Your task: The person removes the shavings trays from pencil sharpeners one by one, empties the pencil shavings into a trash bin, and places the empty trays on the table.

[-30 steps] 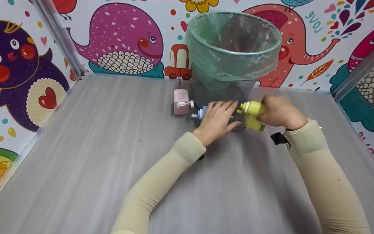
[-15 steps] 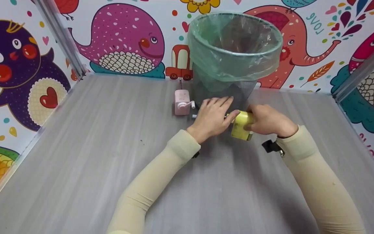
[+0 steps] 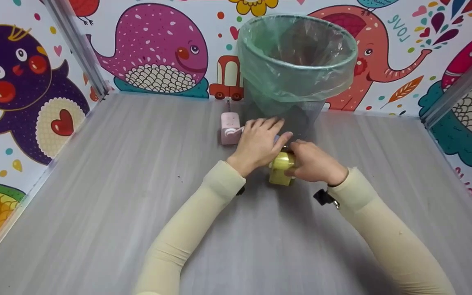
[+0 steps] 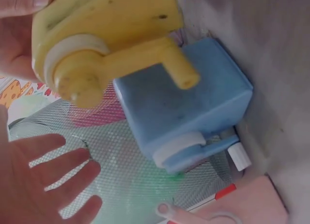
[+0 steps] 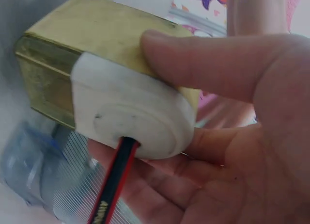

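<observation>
Your right hand (image 3: 316, 162) grips the yellow sharpener (image 3: 281, 170), near side of the bin (image 3: 301, 119); left hand (image 3: 258, 143) spread, holding nothing. A leftward swing could knock the blue sharpener (image 4: 186, 105).

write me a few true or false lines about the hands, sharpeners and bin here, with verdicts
1. The right hand grips the yellow sharpener. True.
2. The fingers of the left hand are curled round the blue sharpener. False: they are straight and hold nothing.
3. A pencil sticks out of the yellow sharpener's white face. True.
4. In the head view, the pink sharpener stands right of the bin. False: it stands by the bin's left side.
5. A green bag lines the bin. True.
6. The blue sharpener's crank has a red tip. False: the tip is white.
</observation>
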A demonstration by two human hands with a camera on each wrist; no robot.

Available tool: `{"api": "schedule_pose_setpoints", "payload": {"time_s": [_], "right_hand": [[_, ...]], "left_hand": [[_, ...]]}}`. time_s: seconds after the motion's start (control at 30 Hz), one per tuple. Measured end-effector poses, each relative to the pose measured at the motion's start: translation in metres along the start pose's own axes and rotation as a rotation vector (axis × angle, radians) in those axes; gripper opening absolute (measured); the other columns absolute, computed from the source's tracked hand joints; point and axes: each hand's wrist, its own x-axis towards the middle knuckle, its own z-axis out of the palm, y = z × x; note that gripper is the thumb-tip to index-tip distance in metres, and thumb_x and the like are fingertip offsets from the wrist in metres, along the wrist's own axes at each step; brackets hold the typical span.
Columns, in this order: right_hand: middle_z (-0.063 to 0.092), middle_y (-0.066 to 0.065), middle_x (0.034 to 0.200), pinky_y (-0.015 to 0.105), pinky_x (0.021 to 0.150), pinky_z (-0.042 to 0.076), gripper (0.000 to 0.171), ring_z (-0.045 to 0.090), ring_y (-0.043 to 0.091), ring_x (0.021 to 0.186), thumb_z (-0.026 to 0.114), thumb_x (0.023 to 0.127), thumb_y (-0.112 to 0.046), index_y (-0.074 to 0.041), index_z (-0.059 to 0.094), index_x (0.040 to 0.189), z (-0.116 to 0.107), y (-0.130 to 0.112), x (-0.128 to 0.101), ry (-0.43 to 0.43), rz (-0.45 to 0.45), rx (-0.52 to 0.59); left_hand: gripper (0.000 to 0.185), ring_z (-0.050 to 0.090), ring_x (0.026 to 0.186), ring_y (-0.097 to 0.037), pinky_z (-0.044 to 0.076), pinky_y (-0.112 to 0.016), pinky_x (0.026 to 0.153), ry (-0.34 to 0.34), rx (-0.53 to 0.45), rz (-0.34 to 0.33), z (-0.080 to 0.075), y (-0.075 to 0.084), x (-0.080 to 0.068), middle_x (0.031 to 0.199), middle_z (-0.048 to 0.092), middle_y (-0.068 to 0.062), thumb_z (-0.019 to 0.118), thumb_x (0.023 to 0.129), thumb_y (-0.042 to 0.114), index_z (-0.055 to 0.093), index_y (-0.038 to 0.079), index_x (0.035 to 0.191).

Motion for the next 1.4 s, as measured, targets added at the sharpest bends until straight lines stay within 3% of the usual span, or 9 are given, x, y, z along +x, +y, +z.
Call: {"api": "schedule_pose_setpoints", "payload": {"time_s": [0.2, 0.63, 0.97, 1.27, 1.4], "right_hand": [[0.066, 0.020, 0.110, 0.052, 0.087, 0.053, 0.055, 0.060, 0.034, 0.097, 0.083, 0.079, -0.013, 0.007, 0.061, 0.125, 0.016, -0.004, 0.004, 0.018, -0.011, 0.010], [0.060, 0.022, 0.115, 0.052, 0.085, 0.054, 0.058, 0.062, 0.036, 0.099, 0.085, 0.076, -0.009, 0.008, 0.060, 0.124, 0.035, -0.011, 0.009, 0.126, -0.037, 0.024], [0.065, 0.020, 0.114, 0.051, 0.092, 0.045, 0.059, 0.060, 0.035, 0.102, 0.088, 0.073, -0.012, 0.006, 0.063, 0.123, 0.043, -0.009, 0.012, 0.218, -0.129, -0.053], [0.063, 0.020, 0.115, 0.050, 0.093, 0.049, 0.054, 0.060, 0.035, 0.103, 0.087, 0.075, -0.010, 0.006, 0.063, 0.121, 0.047, -0.010, 0.014, 0.242, -0.082, -0.017], [0.062, 0.019, 0.116, 0.049, 0.094, 0.050, 0.054, 0.060, 0.035, 0.104, 0.086, 0.077, -0.010, 0.006, 0.062, 0.122, 0.048, -0.010, 0.015, 0.243, -0.066, -0.005]], "left_hand": [[0.058, 0.049, 0.139, -0.024, 0.036, -0.046, 0.116, -0.029, -0.004, 0.010, -0.002, -0.005, -0.003, 0.152, 0.052, -0.002, 0.033, 0.106, 0.053, 0.050, 0.018, 0.148], [0.050, 0.051, 0.136, -0.025, 0.037, -0.051, 0.116, -0.051, 0.019, -0.006, -0.007, -0.017, -0.006, 0.146, 0.059, -0.003, 0.035, 0.105, 0.052, 0.067, 0.026, 0.132], [0.045, 0.057, 0.127, -0.024, 0.043, -0.048, 0.111, -0.031, 0.014, 0.006, -0.007, -0.022, -0.010, 0.136, 0.066, -0.005, 0.046, 0.104, 0.047, 0.073, 0.017, 0.122], [0.031, 0.066, 0.098, -0.023, 0.056, -0.039, 0.091, -0.020, 0.020, 0.011, -0.009, -0.026, -0.012, 0.112, 0.076, -0.006, 0.057, 0.099, 0.030, 0.077, 0.008, 0.110], [0.030, 0.066, 0.099, -0.024, 0.056, -0.039, 0.091, -0.027, 0.014, 0.014, -0.009, -0.027, -0.012, 0.112, 0.075, -0.006, 0.058, 0.099, 0.028, 0.075, 0.010, 0.114]]}}
